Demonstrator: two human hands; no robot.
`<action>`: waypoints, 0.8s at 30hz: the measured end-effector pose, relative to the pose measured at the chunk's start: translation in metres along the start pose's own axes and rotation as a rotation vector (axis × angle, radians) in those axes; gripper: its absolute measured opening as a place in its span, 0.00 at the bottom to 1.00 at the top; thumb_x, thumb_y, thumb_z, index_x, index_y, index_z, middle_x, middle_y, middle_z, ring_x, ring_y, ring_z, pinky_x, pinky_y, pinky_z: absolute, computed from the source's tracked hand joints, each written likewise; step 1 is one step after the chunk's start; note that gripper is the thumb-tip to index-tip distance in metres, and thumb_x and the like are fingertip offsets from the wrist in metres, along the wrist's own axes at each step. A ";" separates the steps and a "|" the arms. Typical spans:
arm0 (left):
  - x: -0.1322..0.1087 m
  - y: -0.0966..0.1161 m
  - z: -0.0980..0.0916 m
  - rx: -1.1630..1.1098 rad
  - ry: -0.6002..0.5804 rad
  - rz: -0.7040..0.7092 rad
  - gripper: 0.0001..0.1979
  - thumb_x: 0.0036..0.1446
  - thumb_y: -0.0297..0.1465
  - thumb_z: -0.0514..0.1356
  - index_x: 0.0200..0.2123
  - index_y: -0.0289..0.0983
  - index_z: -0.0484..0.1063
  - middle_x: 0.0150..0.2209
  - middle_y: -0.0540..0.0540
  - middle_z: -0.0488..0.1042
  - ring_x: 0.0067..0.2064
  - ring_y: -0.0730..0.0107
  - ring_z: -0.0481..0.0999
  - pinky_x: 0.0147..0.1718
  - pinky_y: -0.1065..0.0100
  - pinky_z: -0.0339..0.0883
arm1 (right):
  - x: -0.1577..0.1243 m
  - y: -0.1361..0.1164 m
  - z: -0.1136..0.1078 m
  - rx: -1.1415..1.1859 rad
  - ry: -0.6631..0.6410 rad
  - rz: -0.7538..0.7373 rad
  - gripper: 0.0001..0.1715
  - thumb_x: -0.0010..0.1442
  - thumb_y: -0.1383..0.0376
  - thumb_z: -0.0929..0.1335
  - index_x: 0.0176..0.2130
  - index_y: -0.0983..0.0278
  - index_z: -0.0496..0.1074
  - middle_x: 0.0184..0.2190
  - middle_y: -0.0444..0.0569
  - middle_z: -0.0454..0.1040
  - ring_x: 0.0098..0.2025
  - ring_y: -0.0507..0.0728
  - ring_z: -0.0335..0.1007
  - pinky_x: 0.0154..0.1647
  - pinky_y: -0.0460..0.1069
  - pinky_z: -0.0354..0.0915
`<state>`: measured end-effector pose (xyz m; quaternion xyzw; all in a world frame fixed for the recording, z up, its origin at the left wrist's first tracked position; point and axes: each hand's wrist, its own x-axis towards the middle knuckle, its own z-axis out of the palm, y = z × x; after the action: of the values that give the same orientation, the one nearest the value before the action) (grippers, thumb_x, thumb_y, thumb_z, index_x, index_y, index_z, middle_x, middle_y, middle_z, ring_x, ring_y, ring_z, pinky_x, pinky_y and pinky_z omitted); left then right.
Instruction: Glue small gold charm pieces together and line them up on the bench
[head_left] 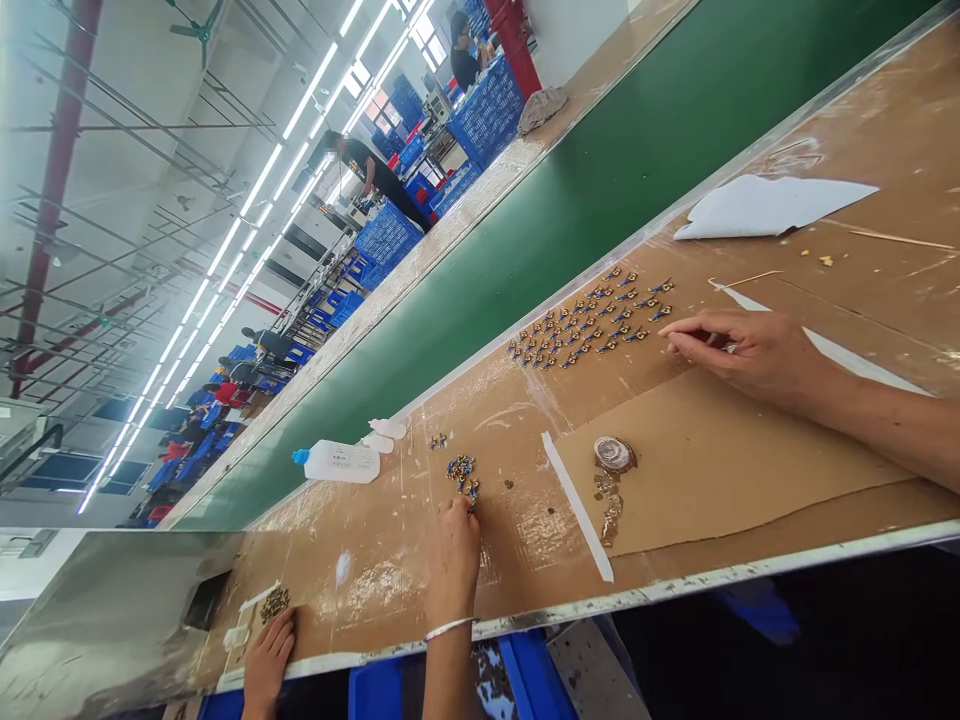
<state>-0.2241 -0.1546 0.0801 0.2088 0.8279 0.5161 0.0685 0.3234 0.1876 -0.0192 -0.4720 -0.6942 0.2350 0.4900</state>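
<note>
My right hand point(742, 350) reaches in from the right and rests on the brown cardboard-covered bench point(750, 470). Its fingers are pressed together in a pinch, with something small and dark between them that I cannot make out. The fingertips point at the right end of several rows of small blue-and-gold parts point(592, 318) laid out on the bench. My left hand is out of view.
A co-worker's hand with a bracelet point(454, 560) touches a small pile of the same parts point(461, 470); their other hand point(266, 660) lies by another pile point(274, 600). A white bottle point(341, 462), white paper point(765, 205), a glue-stained disc point(615, 455) and a green conveyor belt point(570, 210) are nearby.
</note>
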 end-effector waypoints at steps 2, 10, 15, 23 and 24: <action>-0.005 0.003 0.005 0.001 -0.001 0.013 0.06 0.46 0.45 0.59 0.25 0.52 0.69 0.28 0.47 0.76 0.59 0.53 0.62 0.59 0.48 0.47 | 0.000 0.001 0.000 0.002 0.000 -0.008 0.16 0.54 0.56 0.62 0.30 0.62 0.75 0.27 0.45 0.76 0.20 0.48 0.63 0.23 0.45 0.62; -0.058 0.044 0.031 0.012 -0.046 0.109 0.08 0.52 0.43 0.60 0.28 0.46 0.72 0.34 0.44 0.75 0.53 0.57 0.68 0.50 0.55 0.62 | 0.001 -0.003 -0.003 0.014 -0.033 0.005 0.16 0.56 0.56 0.62 0.31 0.63 0.75 0.28 0.47 0.77 0.21 0.49 0.63 0.23 0.45 0.61; -0.109 0.068 0.102 0.000 -0.200 0.122 0.15 0.59 0.37 0.57 0.49 0.41 0.67 0.50 0.43 0.68 0.48 0.64 0.71 0.44 0.60 0.68 | 0.001 -0.004 -0.004 0.026 -0.044 -0.006 0.16 0.56 0.57 0.62 0.31 0.63 0.75 0.27 0.47 0.76 0.21 0.49 0.62 0.24 0.45 0.61; -0.154 0.071 0.217 -0.040 -0.488 0.016 0.16 0.57 0.38 0.60 0.45 0.36 0.70 0.42 0.44 0.73 0.39 0.68 0.74 0.39 0.61 0.71 | 0.001 0.000 -0.004 0.068 -0.075 0.013 0.14 0.57 0.60 0.64 0.34 0.65 0.75 0.30 0.47 0.76 0.23 0.47 0.63 0.26 0.44 0.61; -0.160 0.071 0.223 -0.103 -0.520 -0.032 0.16 0.53 0.38 0.63 0.42 0.35 0.71 0.37 0.46 0.74 0.36 0.71 0.74 0.37 0.64 0.71 | 0.001 0.000 -0.004 0.070 -0.073 0.010 0.14 0.58 0.60 0.64 0.34 0.65 0.75 0.30 0.47 0.76 0.23 0.47 0.62 0.26 0.44 0.61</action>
<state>0.0130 -0.0100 0.0243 0.3174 0.7582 0.4855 0.2978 0.3270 0.1877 -0.0174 -0.4493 -0.7004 0.2787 0.4795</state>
